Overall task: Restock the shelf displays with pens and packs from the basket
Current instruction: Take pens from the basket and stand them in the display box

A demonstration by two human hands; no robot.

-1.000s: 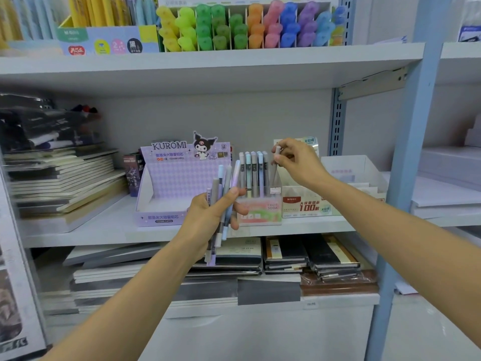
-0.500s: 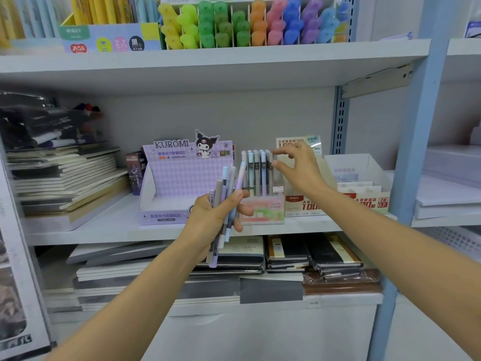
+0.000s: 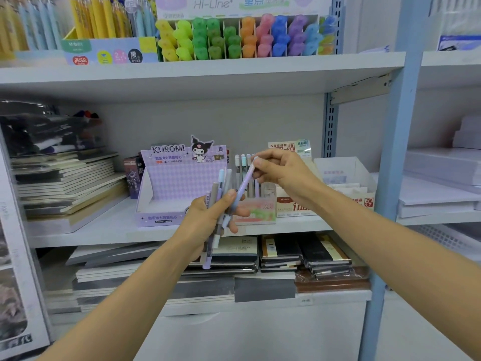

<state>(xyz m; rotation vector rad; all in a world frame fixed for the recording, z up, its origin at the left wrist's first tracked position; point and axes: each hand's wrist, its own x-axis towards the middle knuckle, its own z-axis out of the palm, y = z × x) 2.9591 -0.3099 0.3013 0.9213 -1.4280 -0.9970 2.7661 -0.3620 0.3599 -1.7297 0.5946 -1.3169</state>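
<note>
Pens point(image 3: 217, 201) are gripped by the left hand point(image 3: 205, 222); a lilac pen point(image 3: 244, 182), pinched by the right hand point(image 3: 285, 173), should be slotted into the display point(image 3: 256, 213).

- A bundle of pastel pens point(image 3: 215, 194), grey, blue and lilac, near upright in the left hand point(image 3: 203, 220) at frame centre.
- One lilac pen point(image 3: 244, 182), tilted: its top is pinched by the right hand point(image 3: 283, 173) and its lower end is in the bundle.
- Upright pens point(image 3: 243, 165) fill a pastel display box point(image 3: 256, 211) on the middle shelf, just behind.
</note>
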